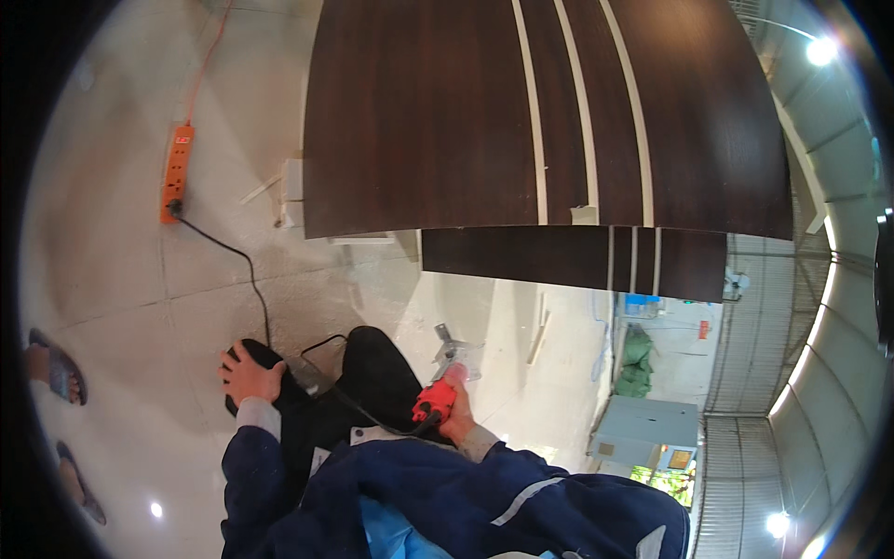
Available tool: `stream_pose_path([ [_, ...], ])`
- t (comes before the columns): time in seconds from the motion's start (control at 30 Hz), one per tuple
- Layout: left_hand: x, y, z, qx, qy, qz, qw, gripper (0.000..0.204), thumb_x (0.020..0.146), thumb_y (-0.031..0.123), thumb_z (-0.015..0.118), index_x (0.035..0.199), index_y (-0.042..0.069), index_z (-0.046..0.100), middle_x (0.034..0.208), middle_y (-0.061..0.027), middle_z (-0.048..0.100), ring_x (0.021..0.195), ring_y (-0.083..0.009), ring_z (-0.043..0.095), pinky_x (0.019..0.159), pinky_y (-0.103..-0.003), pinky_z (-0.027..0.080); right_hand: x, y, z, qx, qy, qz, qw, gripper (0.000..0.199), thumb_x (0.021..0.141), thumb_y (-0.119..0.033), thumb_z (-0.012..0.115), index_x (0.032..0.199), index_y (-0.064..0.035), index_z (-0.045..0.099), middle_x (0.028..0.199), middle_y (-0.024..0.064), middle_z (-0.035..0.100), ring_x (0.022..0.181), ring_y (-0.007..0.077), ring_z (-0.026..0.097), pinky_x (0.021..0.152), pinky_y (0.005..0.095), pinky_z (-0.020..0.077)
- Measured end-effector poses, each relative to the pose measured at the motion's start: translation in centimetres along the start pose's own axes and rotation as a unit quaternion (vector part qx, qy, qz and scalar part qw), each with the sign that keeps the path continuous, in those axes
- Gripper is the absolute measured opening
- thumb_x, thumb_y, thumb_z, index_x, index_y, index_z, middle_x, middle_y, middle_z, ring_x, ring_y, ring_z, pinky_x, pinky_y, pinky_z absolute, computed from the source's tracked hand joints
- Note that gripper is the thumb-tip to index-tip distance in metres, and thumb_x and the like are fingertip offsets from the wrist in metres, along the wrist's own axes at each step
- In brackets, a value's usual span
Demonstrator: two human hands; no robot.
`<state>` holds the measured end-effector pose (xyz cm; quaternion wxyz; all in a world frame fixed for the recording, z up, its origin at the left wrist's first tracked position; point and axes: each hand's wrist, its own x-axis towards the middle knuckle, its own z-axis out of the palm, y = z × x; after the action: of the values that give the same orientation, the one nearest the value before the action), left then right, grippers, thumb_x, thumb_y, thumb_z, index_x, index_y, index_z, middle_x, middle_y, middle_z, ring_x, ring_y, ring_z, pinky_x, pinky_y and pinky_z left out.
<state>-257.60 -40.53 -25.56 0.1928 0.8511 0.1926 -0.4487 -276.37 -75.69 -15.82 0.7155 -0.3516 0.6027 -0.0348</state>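
My left hand lies on my knee in black trousers, its fingers spread and nothing in them. In my right hand is a red corded trim router, gripped round its body beside my other knee. Its clear plastic base with a metal bracket points away from me. The router's black cord runs back across my lap. Ahead of me stands a large dark-brown wood panel with pale strips, apart from the tool. A second dark panel shows below its edge.
An orange power strip lies on the tiled floor at the left, with a black plug and cord in it. Another person's sandalled feet are at the far left. A grey cabinet and green sacks stand at the right.
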Motion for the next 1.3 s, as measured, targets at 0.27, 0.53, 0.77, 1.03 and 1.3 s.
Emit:
stream_pose_path([
  [0.27, 0.9, -0.9, 2.6, -0.014, 0.059, 0.024, 0.998, 0.105, 0.078, 0.061, 0.081, 0.157, 0.01, 0.033, 0.161, -0.0271, 0.032, 0.145, -0.0503, 0.035, 0.112, -0.063, 0.038, 0.7, 0.2, -2.9, -0.001, -0.09, 0.002, 0.996, 0.034, 0.095, -0.043, 0.065, 0.096, -0.0091, 0.059, 0.085, 0.0117, 0.066, 0.075, 0.0309, 0.068, 0.07, 0.0494, 0.06],
  [0.53, 0.5, -1.2, 4.3, 0.045, 0.063, 0.058, 0.995, 0.103, 0.087, 0.068, 0.068, 0.164, 0.015, 0.027, 0.169, -0.0232, 0.021, 0.152, -0.0484, 0.027, 0.119, -0.058, 0.035, 1.4, 1.7, -6.7, 0.066, -0.13, -0.048, 0.988, 0.035, 0.097, -0.042, 0.06, 0.101, -0.0075, 0.06, 0.091, 0.012, 0.068, 0.084, 0.0316, 0.069, 0.077, 0.0489, 0.0601],
  [0.77, -3.8, -3.3, 7.2, 0.084, 0.101, 0.154, 0.979, 0.098, 0.091, 0.071, 0.059, 0.165, 0.015, 0.027, 0.172, -0.0213, 0.015, 0.157, -0.0471, 0.015, 0.124, -0.061, 0.019, 4.2, 2.8, -10.0, 0.192, -0.223, -0.052, 0.954, 0.038, 0.097, -0.045, 0.064, 0.099, -0.0079, 0.06, 0.09, 0.0109, 0.068, 0.085, 0.0303, 0.068, 0.079, 0.0475, 0.0591],
  [1.03, -11.3, -4.9, 10.0, 0.104, 0.159, 0.253, 0.949, 0.081, 0.093, 0.066, 0.058, 0.155, 0.015, 0.047, 0.169, -0.0205, 0.025, 0.157, -0.0454, 0.016, 0.125, -0.063, 0.014, 4.2, 3.2, -9.7, 0.174, -0.173, -0.028, 0.969, 0.042, 0.097, -0.053, 0.062, 0.098, -0.0107, 0.06, 0.088, 0.0092, 0.067, 0.083, 0.031, 0.067, 0.077, 0.0494, 0.0592],
  [1.3, -12.2, -4.3, 9.1, 0.101, 0.163, 0.233, 0.953, 0.076, 0.092, 0.064, 0.06, 0.152, 0.019, 0.051, 0.168, -0.0189, 0.03, 0.157, -0.0412, 0.019, 0.126, -0.058, 0.016, 3.0, 2.9, -9.0, 0.181, -0.179, -0.035, 0.966, 0.04, 0.097, -0.05, 0.061, 0.096, -0.0106, 0.057, 0.088, 0.0094, 0.065, 0.081, 0.0304, 0.066, 0.073, 0.0493, 0.0582],
])
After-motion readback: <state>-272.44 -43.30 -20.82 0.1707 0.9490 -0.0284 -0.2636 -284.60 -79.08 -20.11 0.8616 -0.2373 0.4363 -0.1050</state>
